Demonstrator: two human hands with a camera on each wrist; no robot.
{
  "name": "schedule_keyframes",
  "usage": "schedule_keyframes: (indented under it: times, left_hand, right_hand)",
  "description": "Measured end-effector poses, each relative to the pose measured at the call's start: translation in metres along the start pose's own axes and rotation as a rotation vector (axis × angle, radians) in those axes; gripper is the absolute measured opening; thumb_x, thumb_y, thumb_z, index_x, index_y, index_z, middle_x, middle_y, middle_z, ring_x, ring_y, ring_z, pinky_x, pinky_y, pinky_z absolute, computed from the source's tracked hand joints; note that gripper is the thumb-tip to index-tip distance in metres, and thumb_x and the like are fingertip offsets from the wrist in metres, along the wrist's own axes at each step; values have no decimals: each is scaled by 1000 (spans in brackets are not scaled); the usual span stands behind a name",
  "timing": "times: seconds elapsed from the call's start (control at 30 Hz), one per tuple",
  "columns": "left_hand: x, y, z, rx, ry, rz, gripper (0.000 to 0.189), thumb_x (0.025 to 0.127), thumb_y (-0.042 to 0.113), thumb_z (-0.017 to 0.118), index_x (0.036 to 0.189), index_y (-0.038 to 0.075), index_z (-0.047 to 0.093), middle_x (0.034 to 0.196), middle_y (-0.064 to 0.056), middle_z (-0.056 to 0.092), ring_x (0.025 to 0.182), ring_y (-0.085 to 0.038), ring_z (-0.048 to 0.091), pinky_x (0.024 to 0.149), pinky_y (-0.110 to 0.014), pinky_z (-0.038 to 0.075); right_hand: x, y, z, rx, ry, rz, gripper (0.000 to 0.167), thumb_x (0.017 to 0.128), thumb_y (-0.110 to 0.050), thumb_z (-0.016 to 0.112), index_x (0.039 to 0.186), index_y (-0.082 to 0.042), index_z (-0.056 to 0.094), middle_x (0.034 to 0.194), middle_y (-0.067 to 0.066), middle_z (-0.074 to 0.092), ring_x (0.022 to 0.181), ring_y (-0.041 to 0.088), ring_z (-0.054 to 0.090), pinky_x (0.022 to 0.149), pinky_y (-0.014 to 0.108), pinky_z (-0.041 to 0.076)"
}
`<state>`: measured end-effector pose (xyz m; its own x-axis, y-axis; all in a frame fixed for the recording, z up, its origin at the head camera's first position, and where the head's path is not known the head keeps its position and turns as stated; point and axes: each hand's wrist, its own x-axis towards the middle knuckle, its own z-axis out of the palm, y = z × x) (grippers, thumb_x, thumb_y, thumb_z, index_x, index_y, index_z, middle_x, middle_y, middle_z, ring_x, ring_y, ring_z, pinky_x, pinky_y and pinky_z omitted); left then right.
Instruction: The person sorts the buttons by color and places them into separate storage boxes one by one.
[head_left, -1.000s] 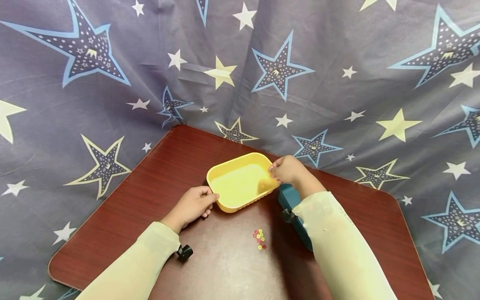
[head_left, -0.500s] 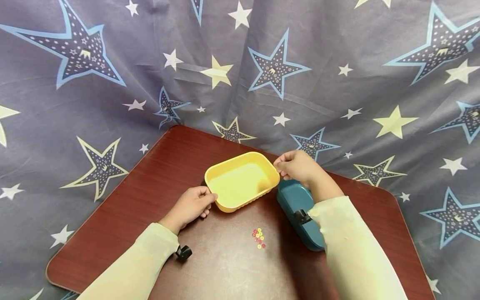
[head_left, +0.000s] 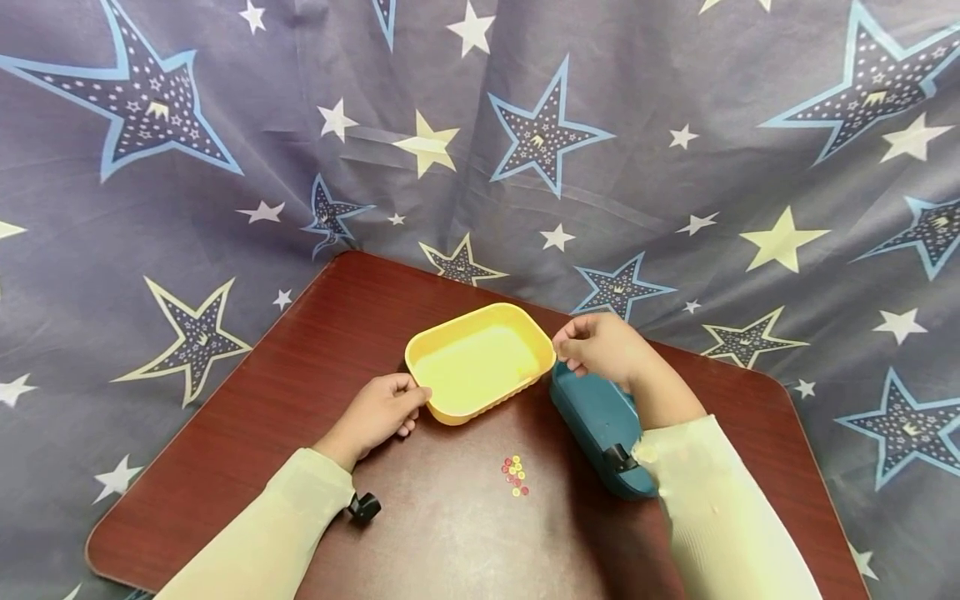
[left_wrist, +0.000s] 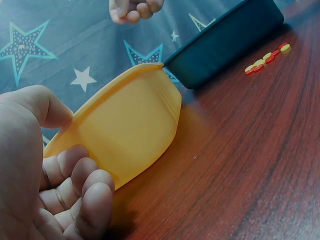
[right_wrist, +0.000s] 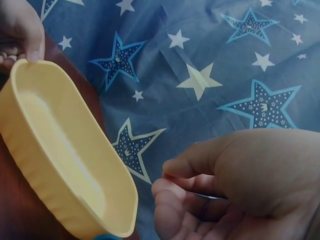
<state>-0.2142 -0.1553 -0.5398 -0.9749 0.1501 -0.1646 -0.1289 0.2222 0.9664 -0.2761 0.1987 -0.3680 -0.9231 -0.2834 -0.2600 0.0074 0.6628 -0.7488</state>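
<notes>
A yellow plastic bin (head_left: 480, 367) stands near the table's far edge. My left hand (head_left: 378, 417) pinches its near left rim, thumb on top and fingers curled below, as the left wrist view shows. My right hand (head_left: 603, 350) hovers just off the bin's right end, above a teal bin (head_left: 600, 417). Its fingers are loosely curled, the thumb near the index finger, and I see nothing held in the right wrist view. Small red and yellow discs (head_left: 515, 475), like buttons, lie in a loose cluster on the table in front of the bins.
The reddish-brown table (head_left: 300, 367) has angled far edges. A star-patterned grey curtain (head_left: 420, 200) hangs right behind it. The teal bin lies under my right forearm, close to the yellow bin's right end. Each wrist carries a small black camera mount.
My right hand has come away from the yellow bin's right end and moved right, over the teal bin. My left hand keeps its hold on the rim. The view has shifted slightly.
</notes>
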Motion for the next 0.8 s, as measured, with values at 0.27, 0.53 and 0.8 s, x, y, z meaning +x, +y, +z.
schedule_keyframes:
  times: [0.27,0.53,0.8]
  left_hand:
    - [-2,1,-1,2,-4,3,38,106,35,76,87,5,64,70,-4,63,60,-17,61,59,-27,58]
    - [-2,3,0,-3,-3,11,38,105,35,77,87,5,64,70,-5,63,61,-18,62,59,-28,59]
    - [-2,3,0,7,2,17,38,106,36,77,87,5,64,71,-4,63,61,-17,62,59,-28,60]
  right_hand:
    - [-19,5,14,-15,-33,-54,15,106,-15,77,108,0,77,91,13,74,78,25,72,76,32,66]
    - [-38,9,29,-66,-61,-41,9,106,-17,77,102,-9,79,88,11,74,75,23,72,78,41,67]
    - [-52,17,49,-79,-99,-66,6,104,-15,77,102,-10,80,82,6,72,74,19,72,73,34,66]
